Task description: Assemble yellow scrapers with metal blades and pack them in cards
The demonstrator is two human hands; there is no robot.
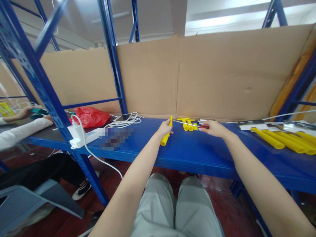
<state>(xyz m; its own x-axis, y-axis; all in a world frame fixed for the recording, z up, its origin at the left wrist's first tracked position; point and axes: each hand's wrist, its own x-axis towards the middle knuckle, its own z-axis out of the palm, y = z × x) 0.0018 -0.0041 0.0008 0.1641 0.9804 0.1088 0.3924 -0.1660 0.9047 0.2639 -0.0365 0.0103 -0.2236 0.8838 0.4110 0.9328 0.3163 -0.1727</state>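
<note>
Yellow tube [166, 135] is gripped upright-ish by left hand [163, 128] above blue shelf [187, 151], steadied w/ end toward thin rod [186, 123], pinched by right hand [212, 128], approx. aligned for threading.

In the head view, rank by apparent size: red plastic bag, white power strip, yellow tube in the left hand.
1. red plastic bag
2. white power strip, close behind it
3. yellow tube in the left hand; depths differ slightly.

I see a blue metal shelf [187, 149] carrying yellow T-shaped pieces [187, 124], a row of yellow tubes [283, 141] at right, a white power strip [84, 135], coiled white cable [127, 119] and a red plastic bag [90, 116] at left.
</note>
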